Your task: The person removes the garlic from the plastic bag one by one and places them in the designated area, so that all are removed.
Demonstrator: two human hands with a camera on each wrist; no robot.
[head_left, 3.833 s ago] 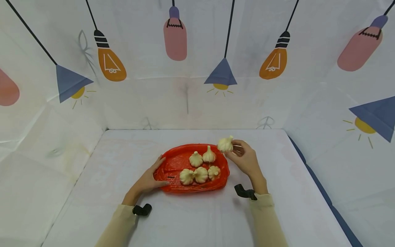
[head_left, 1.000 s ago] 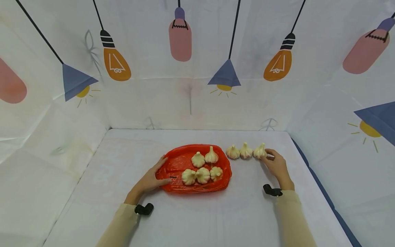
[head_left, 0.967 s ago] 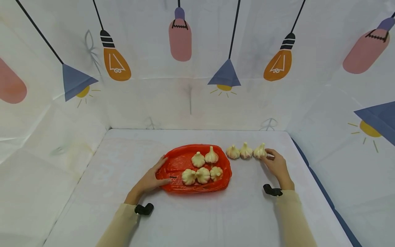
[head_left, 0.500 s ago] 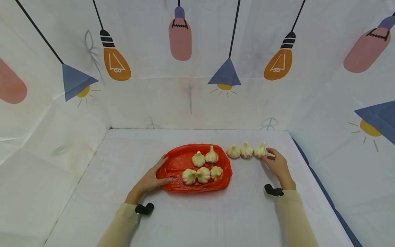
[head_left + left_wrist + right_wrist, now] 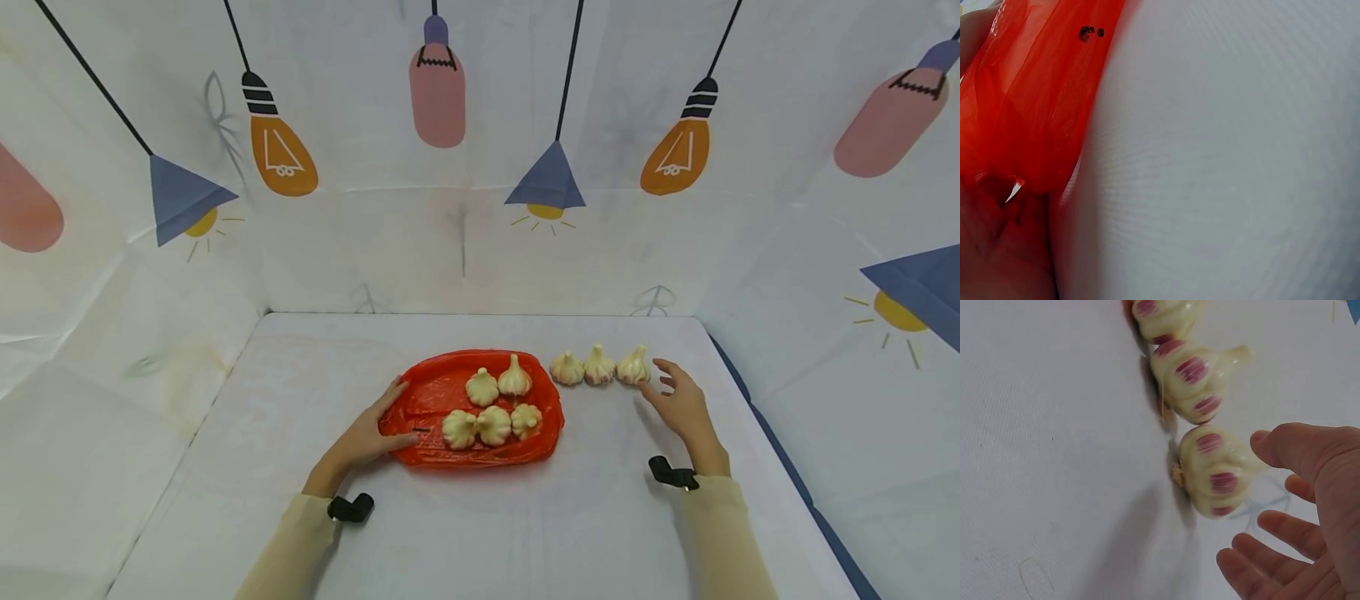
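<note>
My left hand (image 5: pixel 360 433) grips the left end of a red oval tray (image 5: pixel 420 392) lined with thin plastic, thumb over the near rim and fingers over the far one. In the left wrist view its red plastic (image 5: pixel 1041 94) hangs in folds between thumb and fingers. Several garlic bulbs (image 5: pixel 493 426) lie inside the tray. On the table to its right, three more stand in a row. My right hand (image 5: pixel 678 404) is beside the rightmost garlic bulb (image 5: pixel 633 365), fingers spread apart. The right wrist view shows that bulb (image 5: pixel 1216 472) upright, with purple patches, nothing in the hand.
The other two row bulbs, the left garlic bulb (image 5: pixel 566 368) and the middle garlic bulb (image 5: pixel 598 365), stand close together by the tray's right rim. A white table (image 5: pixel 480 533) runs back to a wall sheet (image 5: pixel 360 250) printed with lamps. Sheets also flank both sides.
The right hand carried a garlic bulb from above the tray's right rim to the row's right end, then spread its fingers and let go. The left hand stays on the tray.
</note>
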